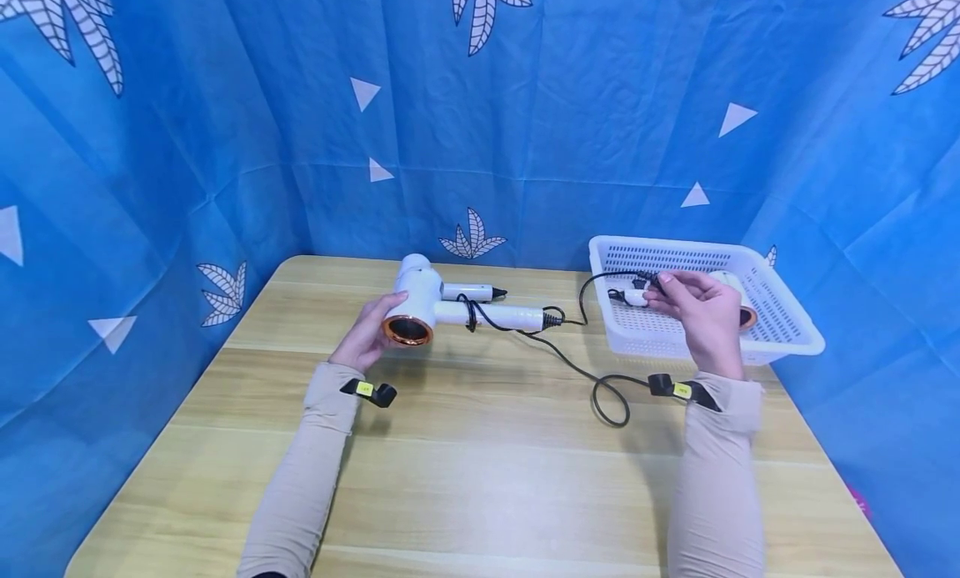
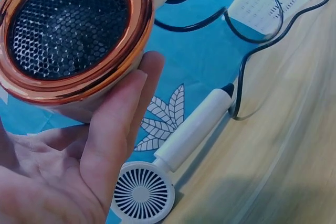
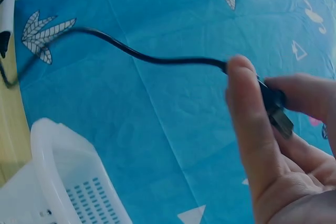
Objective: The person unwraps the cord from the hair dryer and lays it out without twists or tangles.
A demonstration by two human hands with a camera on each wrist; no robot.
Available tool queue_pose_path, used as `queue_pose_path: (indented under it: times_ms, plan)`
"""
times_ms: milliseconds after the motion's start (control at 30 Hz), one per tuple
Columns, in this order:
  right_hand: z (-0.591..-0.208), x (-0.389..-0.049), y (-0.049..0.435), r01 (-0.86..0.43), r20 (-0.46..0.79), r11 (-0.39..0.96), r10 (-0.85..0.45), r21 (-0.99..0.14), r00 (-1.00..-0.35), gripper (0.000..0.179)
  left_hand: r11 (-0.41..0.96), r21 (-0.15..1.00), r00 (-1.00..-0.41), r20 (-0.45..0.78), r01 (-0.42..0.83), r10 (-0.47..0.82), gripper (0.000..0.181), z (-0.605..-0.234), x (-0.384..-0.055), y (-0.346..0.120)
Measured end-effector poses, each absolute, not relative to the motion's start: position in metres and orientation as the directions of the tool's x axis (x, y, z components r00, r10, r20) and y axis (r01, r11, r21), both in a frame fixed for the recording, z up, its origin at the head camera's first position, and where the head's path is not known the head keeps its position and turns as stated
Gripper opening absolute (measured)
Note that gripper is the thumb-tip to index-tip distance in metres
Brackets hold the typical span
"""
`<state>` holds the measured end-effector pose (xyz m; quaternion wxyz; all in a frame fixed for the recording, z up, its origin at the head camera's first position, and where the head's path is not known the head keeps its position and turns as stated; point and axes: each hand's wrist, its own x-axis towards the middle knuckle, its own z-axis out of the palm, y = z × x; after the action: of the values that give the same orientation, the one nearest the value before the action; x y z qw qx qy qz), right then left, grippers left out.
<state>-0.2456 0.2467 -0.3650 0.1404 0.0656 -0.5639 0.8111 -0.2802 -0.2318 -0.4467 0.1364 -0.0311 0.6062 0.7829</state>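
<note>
My left hand (image 1: 367, 334) grips the barrel of a white hair dryer (image 1: 420, 294) with a copper-coloured rim, held above the table. Its handle points right, and a loop of black cord (image 1: 558, 351) hangs round it. Above the white basket (image 1: 798, 332), my right hand (image 1: 705, 315) pinches the cord's black plug (image 3: 272, 98) between thumb and fingers; metal prongs show in the right wrist view. Behind the held dryer lies a second white hair dryer (image 2: 194, 129) with a slotted round grille. Another white hair dryer (image 1: 636, 298) in the basket is partly hidden by my right hand.
The perforated basket stands at the back right of the wooden table (image 1: 480, 478). Slack cord curls on the table before it. A blue patterned cloth (image 1: 480, 128) hangs behind and on both sides.
</note>
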Motion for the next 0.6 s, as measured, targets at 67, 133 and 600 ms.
queue_pose_path:
  times_ms: [67,133,600]
  plan:
    - [-0.363,-0.246,0.243,-0.333,0.267,-0.362,0.219,-0.871,-0.938,0.009,-0.223,0.942,-0.96,-0.209,-0.249,0.188,0.035,-0.448,-0.281,-0.233]
    - [-0.361,-0.247,0.239,-0.359,0.263,-0.4,0.275,-0.843,-0.925,0.013,-0.216,0.945,-0.959,-0.206,-0.247,0.196,0.035,-0.448,-0.281,-0.234]
    - [-0.342,-0.24,0.219,-0.589,0.33,-0.577,0.496,-0.566,-0.803,0.026,-0.162,0.952,-0.953,-0.226,-0.26,0.203,0.046,-0.449,-0.28,-0.238]
